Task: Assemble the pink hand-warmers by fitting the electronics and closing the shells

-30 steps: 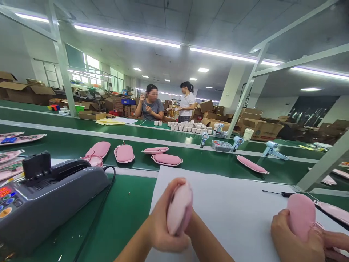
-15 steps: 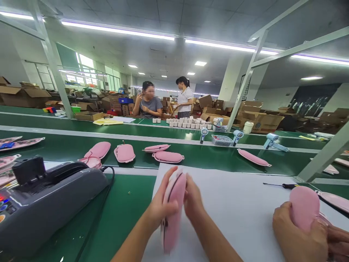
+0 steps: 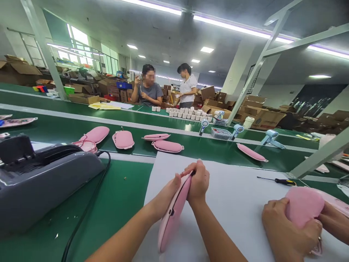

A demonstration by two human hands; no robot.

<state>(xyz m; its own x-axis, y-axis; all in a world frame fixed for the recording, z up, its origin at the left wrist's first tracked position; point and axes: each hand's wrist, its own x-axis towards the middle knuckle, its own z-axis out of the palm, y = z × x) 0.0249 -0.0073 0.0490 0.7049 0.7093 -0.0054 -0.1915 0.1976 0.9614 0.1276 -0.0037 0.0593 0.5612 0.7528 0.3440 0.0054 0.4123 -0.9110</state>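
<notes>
Pink case, tilted; grip: left hand and right hand both holding its upper part, over white paper on the green surface.

Pink elongated oval case: dark-seamed edge
Pose: tilted, edge-on
Place: upper end held between left hand and right hand

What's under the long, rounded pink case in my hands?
A broad, white, paper-like sheet shows below the long, rounded pink case; what lies directly behind it is covered from view.
</notes>
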